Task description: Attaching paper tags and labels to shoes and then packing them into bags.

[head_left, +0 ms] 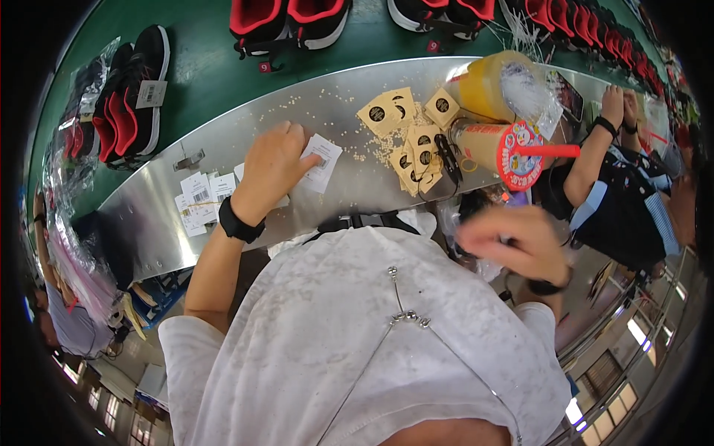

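My left hand (271,167) is over the metal table (312,97), its thumb on a white paper tag with a barcode (324,172). Beside its wrist lie more white barcode tags (199,193), one group with a thin band across it. My right hand (513,241) is off the table edge at the right, smeared by motion, so its fingers and anything in them cannot be made out. Tan cards with black round marks (422,149) lie in a loose pile right of the held tag, with a black slim tool (448,157) beside them.
A lidded cup with a red straw (520,160) and a yellow tub (483,85) stand on the right. Small pale dots are scattered over the metal. Black and red shoes (137,97) line the green surface beyond. Another person's arm (595,152) is at far right.
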`<action>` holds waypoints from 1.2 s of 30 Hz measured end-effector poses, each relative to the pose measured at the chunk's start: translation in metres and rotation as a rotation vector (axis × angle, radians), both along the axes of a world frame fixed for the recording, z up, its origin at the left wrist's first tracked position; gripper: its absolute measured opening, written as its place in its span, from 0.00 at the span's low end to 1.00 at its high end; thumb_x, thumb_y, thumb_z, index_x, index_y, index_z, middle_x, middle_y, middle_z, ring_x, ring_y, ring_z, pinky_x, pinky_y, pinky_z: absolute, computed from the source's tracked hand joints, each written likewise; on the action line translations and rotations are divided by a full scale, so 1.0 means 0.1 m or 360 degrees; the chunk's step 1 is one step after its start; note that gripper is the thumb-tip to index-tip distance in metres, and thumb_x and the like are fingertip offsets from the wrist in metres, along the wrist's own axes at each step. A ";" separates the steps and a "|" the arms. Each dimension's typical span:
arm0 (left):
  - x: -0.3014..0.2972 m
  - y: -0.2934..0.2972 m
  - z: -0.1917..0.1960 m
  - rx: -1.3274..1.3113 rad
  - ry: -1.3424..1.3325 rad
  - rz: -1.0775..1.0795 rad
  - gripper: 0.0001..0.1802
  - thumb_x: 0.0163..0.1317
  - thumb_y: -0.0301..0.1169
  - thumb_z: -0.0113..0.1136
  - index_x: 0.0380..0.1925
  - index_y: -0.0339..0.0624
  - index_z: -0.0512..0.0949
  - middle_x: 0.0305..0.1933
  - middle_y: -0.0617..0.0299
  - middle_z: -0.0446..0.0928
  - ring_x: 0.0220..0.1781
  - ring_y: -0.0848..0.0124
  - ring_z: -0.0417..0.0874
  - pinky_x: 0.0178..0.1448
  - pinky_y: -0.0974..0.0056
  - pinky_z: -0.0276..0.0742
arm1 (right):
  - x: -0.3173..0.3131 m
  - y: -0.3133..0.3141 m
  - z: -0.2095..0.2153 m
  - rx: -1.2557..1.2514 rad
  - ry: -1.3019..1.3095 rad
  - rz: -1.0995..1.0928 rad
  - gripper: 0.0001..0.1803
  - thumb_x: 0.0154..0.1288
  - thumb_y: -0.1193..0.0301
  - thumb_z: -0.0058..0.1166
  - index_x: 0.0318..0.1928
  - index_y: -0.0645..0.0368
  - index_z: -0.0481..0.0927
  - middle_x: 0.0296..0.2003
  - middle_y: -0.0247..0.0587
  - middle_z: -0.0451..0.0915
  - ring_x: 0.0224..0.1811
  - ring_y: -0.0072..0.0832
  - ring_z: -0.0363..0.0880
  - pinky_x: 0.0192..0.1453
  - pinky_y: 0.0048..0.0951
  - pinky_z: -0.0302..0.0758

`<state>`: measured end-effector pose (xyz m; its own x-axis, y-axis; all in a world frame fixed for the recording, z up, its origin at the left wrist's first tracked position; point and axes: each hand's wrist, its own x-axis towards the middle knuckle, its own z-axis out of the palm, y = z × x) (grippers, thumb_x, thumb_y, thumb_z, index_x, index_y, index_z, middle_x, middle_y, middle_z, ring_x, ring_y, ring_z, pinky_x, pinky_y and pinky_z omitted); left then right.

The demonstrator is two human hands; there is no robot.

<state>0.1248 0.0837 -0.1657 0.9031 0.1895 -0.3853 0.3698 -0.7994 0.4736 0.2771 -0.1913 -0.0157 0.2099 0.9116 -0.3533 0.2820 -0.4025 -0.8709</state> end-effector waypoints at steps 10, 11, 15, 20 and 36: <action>0.76 -0.42 -0.18 0.0034 -0.1018 -0.0896 0.32 0.43 0.40 0.70 0.51 0.49 0.72 0.57 0.52 0.66 0.61 0.54 0.66 0.56 0.54 0.70 | -0.64 -0.07 -1.32 -0.0287 -0.1244 -0.0407 0.25 0.53 0.76 0.57 0.54 0.60 0.70 0.51 0.49 0.70 0.48 0.44 0.74 0.50 0.38 0.74; 0.79 -0.47 -0.20 0.0040 -0.1023 -0.0896 0.32 0.43 0.40 0.70 0.51 0.49 0.72 0.57 0.52 0.66 0.61 0.54 0.66 0.56 0.54 0.70 | -0.65 -0.04 -1.35 -0.0235 -0.1277 -0.0401 0.25 0.52 0.76 0.57 0.53 0.60 0.70 0.50 0.48 0.70 0.47 0.43 0.74 0.49 0.37 0.74; 0.83 -0.48 -0.27 -0.0148 -0.0770 -0.0981 0.29 0.40 0.37 0.71 0.46 0.50 0.74 0.53 0.54 0.68 0.59 0.55 0.67 0.54 0.56 0.71 | -0.68 0.09 -1.48 -0.0111 -0.1134 -0.0501 0.23 0.51 0.78 0.57 0.51 0.61 0.73 0.46 0.46 0.70 0.44 0.40 0.74 0.47 0.36 0.74; 0.68 -0.29 -0.28 -0.0226 -0.0788 -0.0905 0.27 0.37 0.32 0.71 0.41 0.48 0.73 0.50 0.55 0.69 0.56 0.55 0.68 0.53 0.59 0.72 | -0.66 0.39 -1.51 0.0134 -0.1010 -0.0487 0.18 0.51 0.81 0.55 0.46 0.63 0.76 0.40 0.46 0.71 0.40 0.40 0.74 0.42 0.35 0.74; 0.59 -0.22 -0.18 -0.0107 -0.0714 -0.0740 0.26 0.37 0.28 0.69 0.41 0.50 0.74 0.51 0.58 0.70 0.54 0.60 0.71 0.48 0.60 0.76 | -0.37 0.48 -1.72 0.0138 -0.1388 -0.0558 0.05 0.55 0.72 0.56 0.33 0.53 0.76 0.27 0.37 0.74 0.28 0.40 0.77 0.29 0.36 0.74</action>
